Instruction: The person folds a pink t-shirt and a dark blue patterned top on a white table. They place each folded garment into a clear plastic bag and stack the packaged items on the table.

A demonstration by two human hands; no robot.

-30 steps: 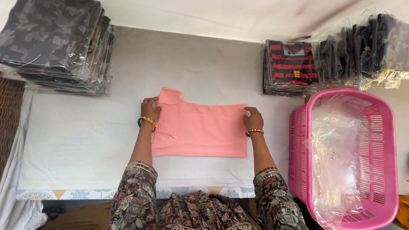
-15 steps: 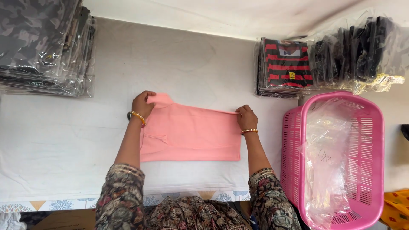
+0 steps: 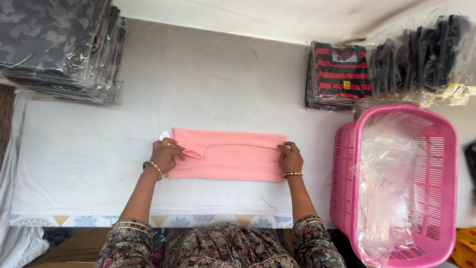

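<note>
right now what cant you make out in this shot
Head view, the only one:
- Underside and inner layers of the pink garment: covered by its own folds.
- Left hand and right hand palms: turned down onto the cloth.
- Pink basket contents: clear plastic blurs them.
- Camouflage packs: cut by the frame's left and top edges.

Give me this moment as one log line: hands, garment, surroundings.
left hand: on left end of folded pink cloth garment | right hand: pressing its right end | garment: flat on white table | pink plastic basket: right
</note>
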